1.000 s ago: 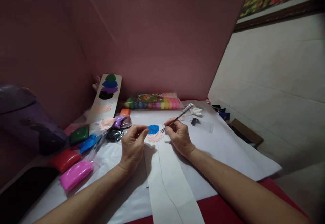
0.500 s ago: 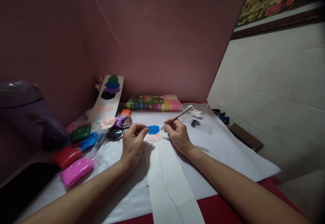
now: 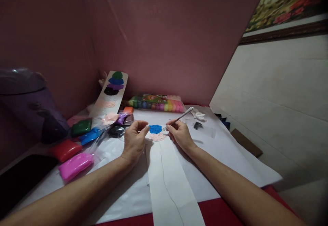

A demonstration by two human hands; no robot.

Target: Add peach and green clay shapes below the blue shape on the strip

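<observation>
My right hand (image 3: 180,135) is closed around a fork (image 3: 183,115) with a striped handle. The fork's tines point left, at the right edge of a blue clay patch (image 3: 155,129). Below the blue lies a pale peach clay patch (image 3: 157,136) with a ridged surface. Both patches sit at the far end of a long white card strip (image 3: 166,181), which has a thin wavy line drawn along it. At the left edge of the blue clay, my left hand (image 3: 135,138) has thumb and forefinger pinched together; whatever is between them is too small to make out.
Bagged clay lies at left: pink (image 3: 75,167), red (image 3: 65,149), green (image 3: 81,128) and other colours. Behind stand a finished-looking card with coloured patches (image 3: 112,92) and a clay pack (image 3: 156,103). At right are black clay on plastic (image 3: 197,125) and a white lump (image 3: 198,115).
The camera view has shifted slightly. Both hands stay beside the blue clay, and the fork's tines remain at its right edge with hardly any movement.
</observation>
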